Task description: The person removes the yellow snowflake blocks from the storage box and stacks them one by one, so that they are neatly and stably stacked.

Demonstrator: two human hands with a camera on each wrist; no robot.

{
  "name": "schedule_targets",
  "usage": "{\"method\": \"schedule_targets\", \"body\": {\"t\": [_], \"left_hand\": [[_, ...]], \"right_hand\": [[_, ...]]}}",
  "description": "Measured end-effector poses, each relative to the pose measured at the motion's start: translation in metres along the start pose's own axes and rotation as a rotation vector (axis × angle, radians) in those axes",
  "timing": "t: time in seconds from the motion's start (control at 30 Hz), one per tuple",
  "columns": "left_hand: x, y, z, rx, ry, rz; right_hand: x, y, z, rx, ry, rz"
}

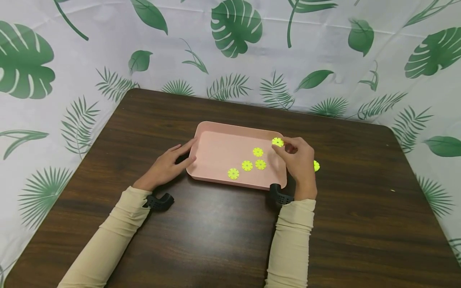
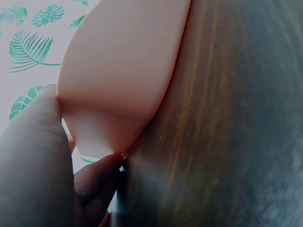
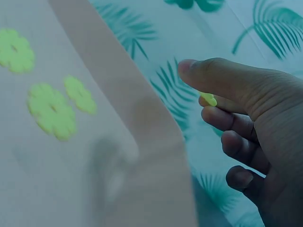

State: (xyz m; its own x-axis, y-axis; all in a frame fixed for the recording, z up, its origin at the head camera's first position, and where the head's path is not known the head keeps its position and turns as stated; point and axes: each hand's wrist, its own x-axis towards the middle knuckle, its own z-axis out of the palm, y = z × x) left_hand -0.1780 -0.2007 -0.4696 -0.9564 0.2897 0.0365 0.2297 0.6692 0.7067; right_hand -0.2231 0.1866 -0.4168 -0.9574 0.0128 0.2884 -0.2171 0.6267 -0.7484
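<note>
A neon-yellow notched disc (image 1: pixel 277 142), flower-like with a small centre hole, is pinched between thumb and fingers of my right hand (image 1: pixel 298 158) over the tray's right end. In the right wrist view only a sliver of this disc (image 3: pixel 208 99) shows; the fingers hide the rest. My left hand (image 1: pixel 167 166) touches the left end of the pink tray (image 1: pixel 216 138) with extended fingers and thumb. The left wrist view has that tray (image 2: pixel 128 52) with fingertips right at its rim. Several matching discs (image 1: pixel 247 165) lie flat inside the tray, toward its right half.
Another yellow disc (image 1: pixel 317 165) lies on the dark wooden table (image 1: pixel 360 224) right of the tray, partly hidden behind the right hand. A leaf-patterned cloth (image 1: pixel 173 44) hangs behind the table. Black wrist mounts (image 1: pixel 158 202) sit on both sleeves.
</note>
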Motion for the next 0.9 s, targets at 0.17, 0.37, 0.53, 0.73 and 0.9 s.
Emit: {"method": "schedule_targets", "body": {"t": [0.17, 0.37, 0.53, 0.73, 0.9], "left_hand": [[0.000, 0.000, 0.001, -0.001, -0.006, 0.000], [-0.001, 0.001, 0.001, 0.001, -0.005, -0.005], [0.000, 0.000, 0.001, -0.003, 0.003, 0.017], [0.001, 0.000, 0.000, -0.005, 0.002, 0.023], [0.001, 0.001, 0.000, 0.001, 0.002, 0.015]], "right_hand": [[-0.005, 0.015, -0.017, -0.024, 0.078, 0.052], [-0.017, 0.043, -0.043, -0.037, 0.176, 0.144], [-0.029, 0.063, -0.061, -0.042, 0.231, 0.278], [-0.035, 0.078, -0.070, -0.057, 0.199, 0.398], [-0.035, 0.082, -0.068, -0.090, 0.152, 0.403]]}}
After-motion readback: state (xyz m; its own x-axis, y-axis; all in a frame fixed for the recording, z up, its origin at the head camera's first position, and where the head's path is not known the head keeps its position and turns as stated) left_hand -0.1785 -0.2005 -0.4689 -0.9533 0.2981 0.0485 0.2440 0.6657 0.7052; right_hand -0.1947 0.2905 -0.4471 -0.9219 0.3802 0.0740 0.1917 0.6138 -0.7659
